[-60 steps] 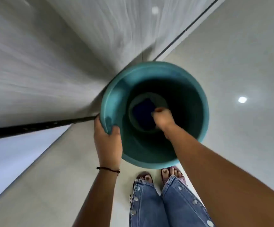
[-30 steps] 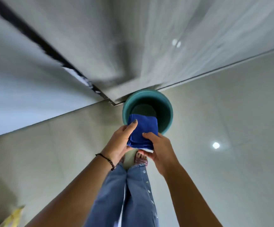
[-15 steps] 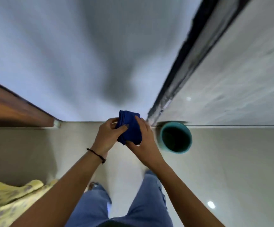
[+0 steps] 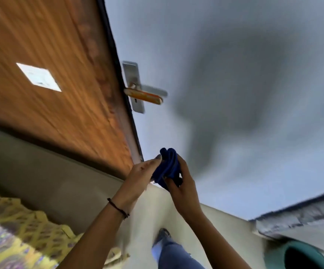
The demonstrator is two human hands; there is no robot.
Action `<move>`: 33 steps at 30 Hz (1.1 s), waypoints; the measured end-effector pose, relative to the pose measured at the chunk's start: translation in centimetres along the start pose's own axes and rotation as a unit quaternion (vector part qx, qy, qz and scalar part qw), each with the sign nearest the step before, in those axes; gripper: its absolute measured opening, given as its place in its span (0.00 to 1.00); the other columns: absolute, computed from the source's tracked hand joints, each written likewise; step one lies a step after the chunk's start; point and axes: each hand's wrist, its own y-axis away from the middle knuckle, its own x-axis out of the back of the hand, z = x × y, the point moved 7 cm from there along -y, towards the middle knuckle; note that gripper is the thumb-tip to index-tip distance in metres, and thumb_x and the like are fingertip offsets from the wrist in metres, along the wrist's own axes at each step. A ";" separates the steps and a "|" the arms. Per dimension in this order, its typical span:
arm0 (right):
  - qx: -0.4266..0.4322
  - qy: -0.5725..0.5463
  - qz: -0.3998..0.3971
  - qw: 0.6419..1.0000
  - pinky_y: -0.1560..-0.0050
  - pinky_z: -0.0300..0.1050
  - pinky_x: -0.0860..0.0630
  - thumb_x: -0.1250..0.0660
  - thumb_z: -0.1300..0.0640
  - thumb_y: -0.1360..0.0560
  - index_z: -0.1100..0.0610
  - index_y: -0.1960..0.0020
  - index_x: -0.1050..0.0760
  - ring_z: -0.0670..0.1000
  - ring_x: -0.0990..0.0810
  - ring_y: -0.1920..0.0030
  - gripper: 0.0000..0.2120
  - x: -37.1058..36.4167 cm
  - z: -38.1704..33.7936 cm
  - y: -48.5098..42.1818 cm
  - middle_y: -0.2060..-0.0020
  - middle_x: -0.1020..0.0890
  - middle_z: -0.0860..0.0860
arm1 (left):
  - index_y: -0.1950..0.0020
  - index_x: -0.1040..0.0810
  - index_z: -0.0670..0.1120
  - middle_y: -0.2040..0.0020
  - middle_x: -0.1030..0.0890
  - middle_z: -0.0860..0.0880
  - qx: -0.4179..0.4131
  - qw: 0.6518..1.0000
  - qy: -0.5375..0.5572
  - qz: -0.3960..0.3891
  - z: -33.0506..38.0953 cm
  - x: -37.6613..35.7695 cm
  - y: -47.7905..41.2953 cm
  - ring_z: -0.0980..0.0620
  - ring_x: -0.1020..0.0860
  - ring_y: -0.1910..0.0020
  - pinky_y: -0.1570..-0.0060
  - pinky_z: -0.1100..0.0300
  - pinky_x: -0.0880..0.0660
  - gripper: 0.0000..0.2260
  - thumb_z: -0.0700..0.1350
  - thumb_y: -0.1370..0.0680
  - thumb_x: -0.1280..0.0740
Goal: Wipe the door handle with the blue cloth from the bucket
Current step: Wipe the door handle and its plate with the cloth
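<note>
Bunching a dark blue cloth (image 4: pixel 168 167) at frame centre, left hand (image 4: pixel 140 179) and right hand (image 4: pixel 182 188) clamp it. Handle (image 4: pixel 144 96) sits above, well apart; bucket (image 4: pixel 300 256) lower right.

Soft daylight; a broad grey shadow smears the wall (image 4: pixel 244 90), motion blur streaks the door (image 4: pixel 46 55), edges bend.

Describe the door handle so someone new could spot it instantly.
Find the brown wooden door at upper left and follow its dark edge down to the silver metal backplate. The lever door handle sticks out rightward from it, the only orange-streaked part, well above the bunched dark blue cloth.
</note>
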 end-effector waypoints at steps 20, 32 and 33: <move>0.183 0.493 0.224 0.821 0.32 0.55 0.32 0.42 0.58 0.24 0.54 0.28 0.34 0.59 0.34 0.31 0.24 -12.8 -10.3 -21.6 0.31 0.25 0.54 | 0.22 0.55 0.46 0.22 0.59 0.44 -0.561 0.617 -0.445 0.325 16.6 20.2 -17.3 0.53 0.60 0.23 0.25 0.47 0.58 0.32 0.49 0.20 0.41; -0.048 0.574 0.249 0.779 0.25 0.65 0.55 0.41 0.52 0.26 0.51 0.29 0.33 0.60 0.31 0.31 0.25 -14.3 -11.8 -22.6 0.36 0.24 0.53 | 0.22 0.59 0.46 0.22 0.64 0.48 -0.657 0.539 -0.463 0.252 16.4 20.8 -19.3 0.50 0.65 0.24 0.26 0.49 0.67 0.38 0.53 0.23 0.39; -0.055 0.571 0.253 0.779 0.25 0.65 0.56 0.43 0.52 0.26 0.51 0.29 0.33 0.60 0.31 0.30 0.25 -15.1 -12.0 -22.9 0.35 0.25 0.54 | 0.22 0.58 0.46 0.22 0.64 0.47 -0.659 0.538 -0.463 0.250 16.3 20.8 -19.3 0.50 0.65 0.24 0.26 0.49 0.67 0.38 0.53 0.23 0.39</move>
